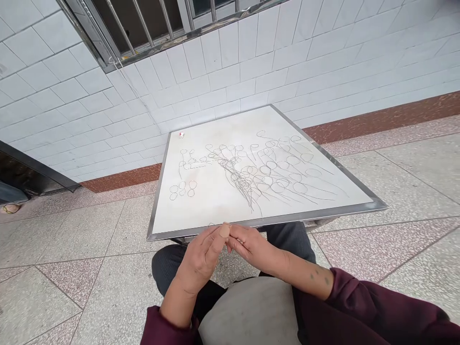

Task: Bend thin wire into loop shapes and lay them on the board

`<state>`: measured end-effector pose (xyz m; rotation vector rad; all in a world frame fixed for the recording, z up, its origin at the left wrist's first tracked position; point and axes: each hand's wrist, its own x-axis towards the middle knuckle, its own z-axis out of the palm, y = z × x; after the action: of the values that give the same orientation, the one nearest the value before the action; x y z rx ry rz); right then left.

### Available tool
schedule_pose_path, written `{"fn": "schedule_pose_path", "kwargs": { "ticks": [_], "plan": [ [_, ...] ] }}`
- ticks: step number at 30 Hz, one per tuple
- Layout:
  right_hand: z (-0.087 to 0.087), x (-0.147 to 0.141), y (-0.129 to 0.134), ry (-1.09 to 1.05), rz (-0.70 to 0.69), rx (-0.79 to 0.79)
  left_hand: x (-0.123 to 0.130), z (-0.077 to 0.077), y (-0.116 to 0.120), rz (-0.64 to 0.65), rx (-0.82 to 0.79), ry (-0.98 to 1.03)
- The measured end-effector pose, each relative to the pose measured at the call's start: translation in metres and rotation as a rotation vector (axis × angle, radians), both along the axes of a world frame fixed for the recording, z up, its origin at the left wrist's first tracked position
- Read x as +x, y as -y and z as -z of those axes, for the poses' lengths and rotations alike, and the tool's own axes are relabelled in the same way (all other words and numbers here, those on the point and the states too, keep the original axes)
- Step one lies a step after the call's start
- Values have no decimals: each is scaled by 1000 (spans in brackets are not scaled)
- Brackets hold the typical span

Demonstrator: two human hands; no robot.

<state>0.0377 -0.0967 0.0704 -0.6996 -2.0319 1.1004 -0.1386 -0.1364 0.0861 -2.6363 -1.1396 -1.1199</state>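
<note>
Just past the table's near edge, my left hand (203, 251) and my right hand (251, 244) meet fingertip to fingertip. Both are closed in a pinch. A small round tan piece (224, 230) shows at the left thumb tip; whether it is a pad or a covering is unclear. A thin dark wire loop (211, 224) sticks up above the left fingers. On the white table (201, 211) lies a tangled heap of thin looped wires (239, 179), fanned out to the right. Several small double-ring wire pieces (182, 188) sit at the left.
A small red and white item (181, 135) rests at the table's far left corner. The metal-edged table stands against a tiled wall (230, 76) with a barred window (143, 24). My knees are under the near edge. A foot (10, 208) shows at far left.
</note>
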Motion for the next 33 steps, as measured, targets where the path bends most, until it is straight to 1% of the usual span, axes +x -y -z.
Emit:
{"fn": "schedule_pose_path", "kwargs": {
  "ticks": [3, 5, 8, 15, 22, 28, 33],
  "plan": [
    [-2, 1, -1, 7, 26, -87, -2, 3, -4, -42, -9, 29],
    [-1, 2, -2, 4, 37, -142, -4, 6, -5, -42, -26, 43],
    [2, 3, -3, -11, 44, -196, -6, 7, -6, -38, -62, 8],
    [9, 2, -9, -42, 43, -269, -1, 0, -6, -72, -215, 33],
    [10, 4, -13, -34, 41, -315, 1, 6, -6, -101, -291, -13],
    [8, 4, -16, -37, 49, -351, 7, 9, -5, -222, -382, 115],
    [8, 6, -18, -44, 36, -381, 7, 9, -5, -232, -424, 148]
  ]
}}
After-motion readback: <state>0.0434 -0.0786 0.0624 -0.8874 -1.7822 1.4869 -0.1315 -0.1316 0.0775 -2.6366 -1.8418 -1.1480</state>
